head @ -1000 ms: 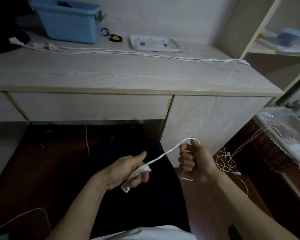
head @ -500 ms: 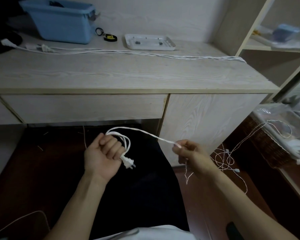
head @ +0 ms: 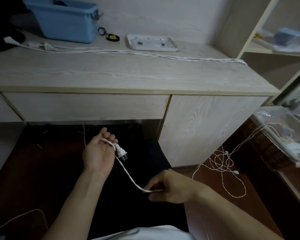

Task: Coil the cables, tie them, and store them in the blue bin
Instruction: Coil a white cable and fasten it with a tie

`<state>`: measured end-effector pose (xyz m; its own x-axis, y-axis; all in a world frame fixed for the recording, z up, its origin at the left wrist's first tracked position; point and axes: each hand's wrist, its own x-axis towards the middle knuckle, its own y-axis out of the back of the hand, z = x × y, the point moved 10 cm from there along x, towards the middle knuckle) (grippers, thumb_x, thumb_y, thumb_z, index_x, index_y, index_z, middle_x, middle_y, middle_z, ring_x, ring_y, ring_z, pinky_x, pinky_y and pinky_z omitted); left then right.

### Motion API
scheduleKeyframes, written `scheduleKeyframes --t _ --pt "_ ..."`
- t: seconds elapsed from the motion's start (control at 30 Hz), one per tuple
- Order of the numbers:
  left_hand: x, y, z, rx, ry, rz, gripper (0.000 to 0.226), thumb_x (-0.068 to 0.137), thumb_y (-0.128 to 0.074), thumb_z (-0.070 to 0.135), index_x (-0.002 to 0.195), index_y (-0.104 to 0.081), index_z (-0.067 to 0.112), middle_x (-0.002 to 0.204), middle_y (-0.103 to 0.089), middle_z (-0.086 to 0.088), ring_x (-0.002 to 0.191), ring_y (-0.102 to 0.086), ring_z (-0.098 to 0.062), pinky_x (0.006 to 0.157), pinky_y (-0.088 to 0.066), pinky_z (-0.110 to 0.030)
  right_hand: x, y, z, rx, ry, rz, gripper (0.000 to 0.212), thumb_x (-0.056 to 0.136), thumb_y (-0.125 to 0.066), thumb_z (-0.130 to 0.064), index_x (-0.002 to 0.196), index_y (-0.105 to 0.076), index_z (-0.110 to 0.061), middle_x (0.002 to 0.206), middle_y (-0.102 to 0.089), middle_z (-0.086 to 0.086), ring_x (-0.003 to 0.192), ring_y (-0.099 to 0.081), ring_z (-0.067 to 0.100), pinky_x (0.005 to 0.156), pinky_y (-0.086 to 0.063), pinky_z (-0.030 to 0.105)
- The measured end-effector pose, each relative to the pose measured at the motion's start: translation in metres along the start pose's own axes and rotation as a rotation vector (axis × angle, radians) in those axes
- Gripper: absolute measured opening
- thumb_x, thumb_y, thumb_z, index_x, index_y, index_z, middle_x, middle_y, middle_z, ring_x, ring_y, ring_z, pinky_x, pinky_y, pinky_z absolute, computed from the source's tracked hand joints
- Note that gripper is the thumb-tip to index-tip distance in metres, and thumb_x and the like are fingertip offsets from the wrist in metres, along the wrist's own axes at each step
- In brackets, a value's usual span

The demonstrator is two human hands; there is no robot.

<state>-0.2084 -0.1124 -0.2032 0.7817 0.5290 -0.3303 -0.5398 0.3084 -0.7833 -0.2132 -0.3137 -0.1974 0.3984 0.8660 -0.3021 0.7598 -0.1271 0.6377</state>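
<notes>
At frame centre my left hand curls round the white power cable beside its plug; lower right, my right hand pinches it.

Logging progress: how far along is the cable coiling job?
Early. Done: something dark, unclear, already sits in the blue plastic bin. In hand: the left hand grips the white twisted cable near its plug while the right hand pinches it lower down. Left: tying, binning, plus the long white cables on the desk.
</notes>
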Motion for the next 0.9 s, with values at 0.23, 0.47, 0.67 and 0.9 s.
scheduleKeyframes --t 0.23,0.47,0.67,0.9 --pt "-0.003 0.000 -0.010 0.557 -0.133 -0.060 0.021 0.104 -0.037 0.002 0.105 -0.058 0.006 0.075 -0.059 -0.005 0.067 -0.061 -0.014 0.071 -0.052 -0.026 0.002 0.006 -0.013 0.196 0.096 0.077 0.018 0.097 -0.064 -0.020 0.107 -0.076 -0.010 0.103 -0.076 -0.006 0.095 -0.069 0.002 0.089 -0.051 0.019" --pt "-0.034 -0.007 -0.060 1.147 0.307 -0.484 0.020 0.101 -0.044 0.002 0.112 -0.061 -0.002 0.078 -0.071 -0.014 0.063 -0.063 -0.024 0.063 -0.051 -0.032 -0.003 0.053 0.000 0.327 0.064 0.439 0.023 0.104 -0.049 -0.023 0.095 -0.067 -0.012 0.061 -0.051 -0.014 0.054 -0.045 0.000 0.054 -0.034 0.013" --pt "-0.079 -0.033 -0.086 1.068 0.604 -0.824 0.045 0.093 -0.047 0.038 0.082 -0.063 -0.002 0.046 -0.038 -0.005 0.041 -0.030 -0.015 0.045 -0.028 -0.026 -0.009 0.073 0.012 0.355 0.049 0.647 0.024 0.101 -0.053 -0.025 0.091 -0.068 -0.010 0.061 -0.059 -0.016 0.055 -0.052 -0.001 0.056 -0.038 0.012" --pt "-0.087 -0.050 -0.090 0.556 0.697 -0.654 0.035 0.089 -0.044 0.030 0.058 -0.034 0.018 0.040 -0.030 -0.001 0.032 -0.025 -0.012 0.036 -0.025 -0.023 0.001 0.053 0.009 0.442 0.040 0.546 0.037 0.101 -0.045 -0.042 0.079 -0.057 -0.015 0.058 -0.049 -0.011 0.054 -0.045 0.006 0.053 -0.038 0.026"
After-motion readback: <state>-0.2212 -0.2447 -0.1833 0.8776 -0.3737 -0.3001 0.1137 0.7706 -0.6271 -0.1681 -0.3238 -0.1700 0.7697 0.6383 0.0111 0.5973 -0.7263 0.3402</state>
